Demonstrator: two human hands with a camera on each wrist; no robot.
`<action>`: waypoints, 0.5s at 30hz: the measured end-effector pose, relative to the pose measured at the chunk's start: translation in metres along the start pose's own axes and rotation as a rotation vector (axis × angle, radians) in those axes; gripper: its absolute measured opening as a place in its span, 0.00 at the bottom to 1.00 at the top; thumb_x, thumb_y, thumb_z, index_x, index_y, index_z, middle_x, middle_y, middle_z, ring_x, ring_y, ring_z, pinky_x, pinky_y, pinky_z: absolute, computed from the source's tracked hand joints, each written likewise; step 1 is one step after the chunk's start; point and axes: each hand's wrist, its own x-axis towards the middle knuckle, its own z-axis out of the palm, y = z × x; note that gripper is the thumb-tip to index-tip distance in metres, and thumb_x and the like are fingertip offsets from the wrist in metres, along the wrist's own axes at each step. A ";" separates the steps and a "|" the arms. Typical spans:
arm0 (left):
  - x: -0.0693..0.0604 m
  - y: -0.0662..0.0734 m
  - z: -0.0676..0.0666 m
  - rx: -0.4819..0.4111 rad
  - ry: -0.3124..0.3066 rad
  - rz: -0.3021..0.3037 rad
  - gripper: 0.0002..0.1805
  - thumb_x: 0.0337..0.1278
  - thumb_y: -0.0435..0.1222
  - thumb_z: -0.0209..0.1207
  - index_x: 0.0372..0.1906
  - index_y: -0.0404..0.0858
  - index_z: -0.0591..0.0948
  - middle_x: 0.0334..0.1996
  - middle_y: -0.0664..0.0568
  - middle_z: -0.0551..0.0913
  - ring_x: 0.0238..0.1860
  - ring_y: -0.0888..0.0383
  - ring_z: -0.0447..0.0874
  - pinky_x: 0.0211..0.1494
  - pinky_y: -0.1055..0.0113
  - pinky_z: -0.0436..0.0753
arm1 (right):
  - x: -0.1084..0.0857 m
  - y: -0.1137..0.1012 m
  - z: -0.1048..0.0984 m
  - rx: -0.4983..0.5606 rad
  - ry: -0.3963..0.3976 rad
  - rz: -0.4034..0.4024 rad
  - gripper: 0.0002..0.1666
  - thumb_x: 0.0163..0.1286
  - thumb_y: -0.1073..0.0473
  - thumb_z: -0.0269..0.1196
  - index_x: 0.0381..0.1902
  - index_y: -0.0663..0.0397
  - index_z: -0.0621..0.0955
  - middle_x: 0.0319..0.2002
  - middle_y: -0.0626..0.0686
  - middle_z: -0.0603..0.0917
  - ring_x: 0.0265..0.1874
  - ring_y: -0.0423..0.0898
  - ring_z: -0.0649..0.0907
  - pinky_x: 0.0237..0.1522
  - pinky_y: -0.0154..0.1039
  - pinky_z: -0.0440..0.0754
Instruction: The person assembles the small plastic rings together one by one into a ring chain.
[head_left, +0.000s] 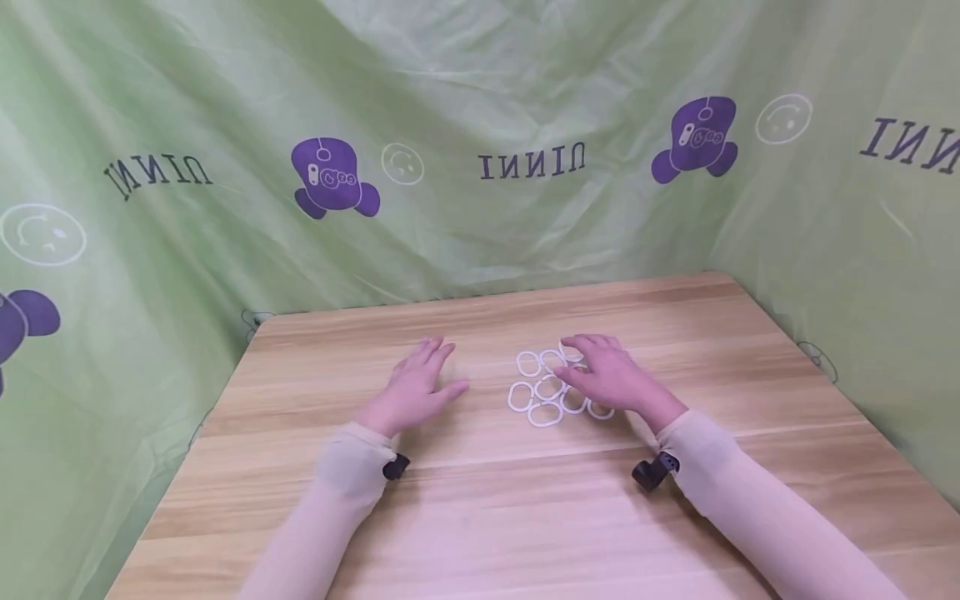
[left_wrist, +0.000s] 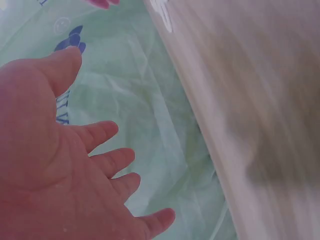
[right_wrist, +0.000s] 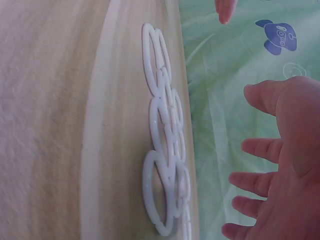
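Several white plastic rings (head_left: 545, 414) lie flat in a cluster on the wooden table, right of the middle in the head view. Small gaps show in some of their outlines. My right hand (head_left: 611, 375) hovers over the right part of the cluster and hides some rings; its fingers are extended and hold nothing. In the right wrist view the white rings (right_wrist: 155, 120) lie on the table, apart from the spread fingers (right_wrist: 252, 182). My left hand (head_left: 416, 392) is to the left of the rings, above the table, with fingers spread and nothing in it.
The wooden table (head_left: 480, 508) reaches back to a green curtain (head_left: 450, 242) printed with purple figures and smiley faces, which also hangs along both sides. A black wrist camera (head_left: 395, 467) sits on the left sleeve, another black wrist camera (head_left: 651, 473) on the right.
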 end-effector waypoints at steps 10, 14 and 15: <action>0.030 0.019 0.026 -0.304 0.007 0.095 0.24 0.67 0.45 0.59 0.61 0.36 0.76 0.58 0.47 0.78 0.61 0.51 0.74 0.65 0.56 0.70 | 0.009 0.001 0.012 0.031 -0.006 -0.045 0.28 0.70 0.46 0.61 0.59 0.58 0.78 0.57 0.61 0.79 0.59 0.63 0.73 0.61 0.61 0.65; 0.045 0.028 0.038 -0.331 -0.054 0.118 0.18 0.67 0.41 0.60 0.55 0.35 0.80 0.47 0.47 0.82 0.50 0.54 0.79 0.56 0.59 0.77 | 0.018 0.001 0.019 0.018 -0.014 -0.078 0.21 0.69 0.50 0.62 0.53 0.57 0.81 0.50 0.56 0.83 0.51 0.58 0.77 0.57 0.57 0.68; 0.048 0.030 0.040 -0.331 -0.071 0.124 0.17 0.67 0.41 0.60 0.54 0.34 0.80 0.45 0.48 0.83 0.48 0.54 0.79 0.54 0.59 0.77 | 0.019 0.001 0.021 0.015 -0.020 -0.073 0.20 0.68 0.51 0.63 0.52 0.56 0.82 0.48 0.55 0.83 0.49 0.57 0.77 0.56 0.56 0.68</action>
